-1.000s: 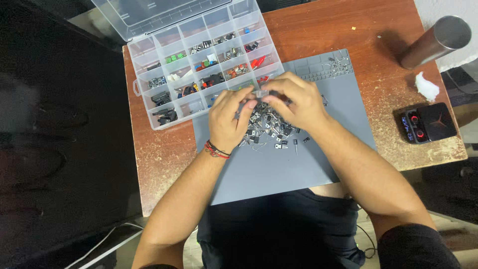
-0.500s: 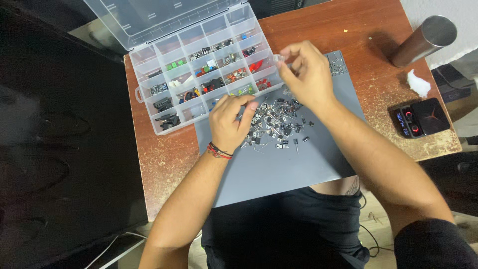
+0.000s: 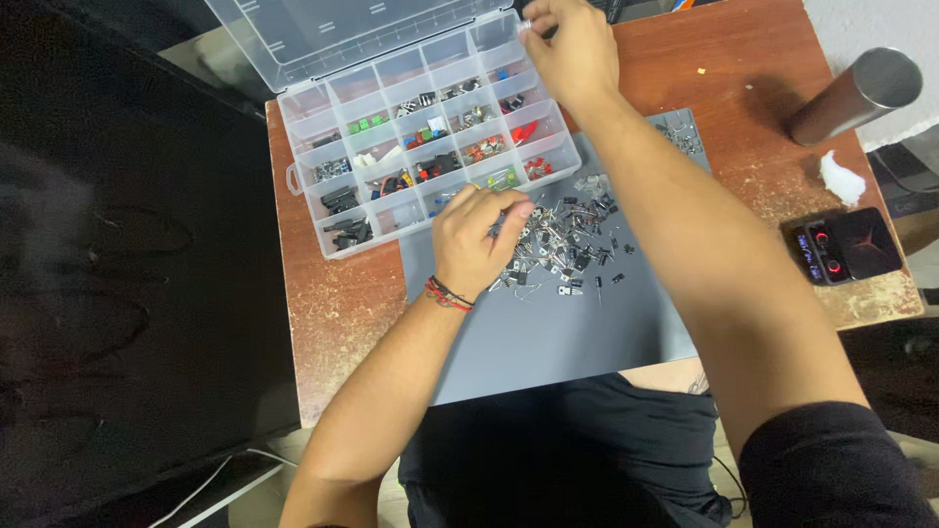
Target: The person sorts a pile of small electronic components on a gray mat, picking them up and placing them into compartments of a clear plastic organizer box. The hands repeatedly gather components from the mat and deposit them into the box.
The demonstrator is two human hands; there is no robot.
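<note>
While the left hand [image 3: 476,238] is pinching 1 tiny light component from the pile of small parts [image 3: 562,242], best gripped by its stiff body as the thin legs probably bend, the right hand [image 3: 570,44] is holding something small, pinched over the compartment box [image 3: 430,147].

Small black device [image 3: 847,245] with glowing red-blue screen, table's right edge

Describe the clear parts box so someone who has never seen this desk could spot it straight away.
Start at the wooden table and look to its far left corner, beside the grey mat. There sits the clear plastic box, its lid open, the right hand over its far corner. Alone here, it is divided into small compartments holding coloured bits.
</note>
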